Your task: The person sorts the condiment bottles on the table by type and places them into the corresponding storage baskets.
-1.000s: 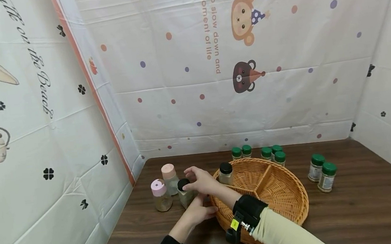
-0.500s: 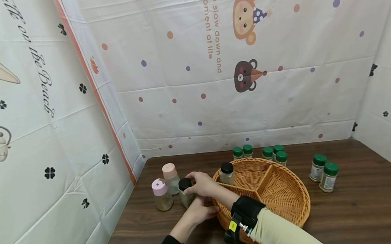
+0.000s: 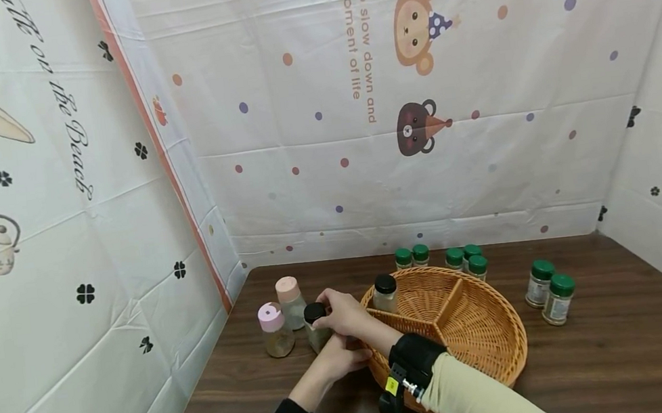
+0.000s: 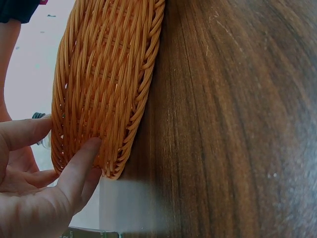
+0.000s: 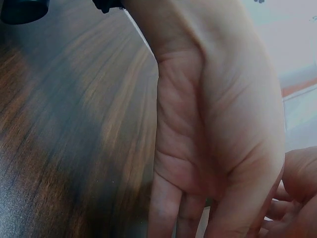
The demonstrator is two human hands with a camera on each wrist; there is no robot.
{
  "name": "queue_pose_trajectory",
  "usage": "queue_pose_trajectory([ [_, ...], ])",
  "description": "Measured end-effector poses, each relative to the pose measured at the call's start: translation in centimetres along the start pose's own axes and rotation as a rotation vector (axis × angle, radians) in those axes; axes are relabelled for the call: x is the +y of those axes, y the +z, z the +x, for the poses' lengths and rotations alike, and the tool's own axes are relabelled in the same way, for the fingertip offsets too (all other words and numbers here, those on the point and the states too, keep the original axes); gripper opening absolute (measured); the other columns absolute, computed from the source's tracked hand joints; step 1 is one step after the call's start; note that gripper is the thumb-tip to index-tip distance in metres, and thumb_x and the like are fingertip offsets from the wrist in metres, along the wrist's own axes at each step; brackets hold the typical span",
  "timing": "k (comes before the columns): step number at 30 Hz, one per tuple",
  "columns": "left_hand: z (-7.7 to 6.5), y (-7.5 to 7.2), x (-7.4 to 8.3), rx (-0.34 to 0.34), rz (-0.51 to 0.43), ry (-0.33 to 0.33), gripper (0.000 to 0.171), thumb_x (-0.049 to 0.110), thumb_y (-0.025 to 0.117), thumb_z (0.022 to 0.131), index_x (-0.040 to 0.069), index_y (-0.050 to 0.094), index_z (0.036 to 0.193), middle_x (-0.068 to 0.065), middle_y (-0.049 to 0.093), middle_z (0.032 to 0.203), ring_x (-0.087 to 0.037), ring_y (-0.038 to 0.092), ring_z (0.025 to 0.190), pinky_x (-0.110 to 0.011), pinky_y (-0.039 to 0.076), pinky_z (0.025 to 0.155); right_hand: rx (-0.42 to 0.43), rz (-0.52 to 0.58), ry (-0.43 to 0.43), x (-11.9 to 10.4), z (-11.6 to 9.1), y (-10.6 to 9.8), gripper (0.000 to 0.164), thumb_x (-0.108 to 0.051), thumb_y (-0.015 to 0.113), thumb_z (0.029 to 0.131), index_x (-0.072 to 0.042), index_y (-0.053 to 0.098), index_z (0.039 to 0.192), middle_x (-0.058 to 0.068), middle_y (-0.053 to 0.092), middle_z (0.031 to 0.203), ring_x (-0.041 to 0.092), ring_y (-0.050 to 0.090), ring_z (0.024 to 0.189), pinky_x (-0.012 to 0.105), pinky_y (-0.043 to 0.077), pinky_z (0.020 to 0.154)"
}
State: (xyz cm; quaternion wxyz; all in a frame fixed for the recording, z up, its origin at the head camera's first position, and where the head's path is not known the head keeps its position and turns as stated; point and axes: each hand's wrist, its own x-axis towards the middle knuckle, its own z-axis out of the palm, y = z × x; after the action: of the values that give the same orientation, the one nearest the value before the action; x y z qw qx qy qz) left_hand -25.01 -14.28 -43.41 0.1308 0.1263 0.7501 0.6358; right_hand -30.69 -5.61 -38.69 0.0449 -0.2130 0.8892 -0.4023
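Note:
My right hand curls its fingers and thumb round the black lid of a glass spice jar, which stands left of the round wicker basket. Below it, my left hand holds the basket's near left side. The left wrist view shows a fingertip at the wicker rim and another digit pressed against the woven wall. Palm and wrist of the right hand fill the right wrist view, hiding the jar there. A second black-lidded jar stands inside the basket's left compartment.
Left of the hands stand a jar with a lilac lid and one with a peach lid. Several green-lidded jars line the area behind the basket; two more green-lidded jars stand to its right. Patterned cloth walls border the brown table.
The right hand's fingers have come down from above the jar and closed round its black lid. The left hand stays at the basket. The head view has shifted slightly.

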Motion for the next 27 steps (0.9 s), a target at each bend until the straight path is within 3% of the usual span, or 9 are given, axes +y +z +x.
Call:
queue_pose_trajectory([
  [14, -0.07, -0.15, 0.05, -0.013, -0.016, -0.018, 0.056, -0.004, 0.059, 0.094, -0.011, 0.034, 0.144, -0.030, 0.049, 0.137, -0.029, 0.061, 0.118, -0.047, 0.056, 0.097, 0.026, -0.007, -0.061, 0.19, -0.33, 0.14, 0.035, -0.019, 0.077, 0.088, -0.006, 0.060, 0.116, 0.014, 0.070, 0.112, 0.028, 0.067, 0.100, 0.040, 0.056, 0.080],
  [27, 0.05, 0.15, 0.26, 0.011, -0.031, -0.036, 0.069, -0.005, 0.059, 0.093, -0.008, 0.023, 0.151, -0.033, 0.041, 0.144, -0.043, 0.055, 0.126, -0.049, 0.056, 0.096, 0.096, 0.089, -0.137, 0.66, 0.06, -0.40, 0.037, -0.019, 0.074, 0.090, -0.003, 0.057, 0.119, 0.018, 0.068, 0.119, 0.033, 0.067, 0.111, 0.045, 0.058, 0.090],
])
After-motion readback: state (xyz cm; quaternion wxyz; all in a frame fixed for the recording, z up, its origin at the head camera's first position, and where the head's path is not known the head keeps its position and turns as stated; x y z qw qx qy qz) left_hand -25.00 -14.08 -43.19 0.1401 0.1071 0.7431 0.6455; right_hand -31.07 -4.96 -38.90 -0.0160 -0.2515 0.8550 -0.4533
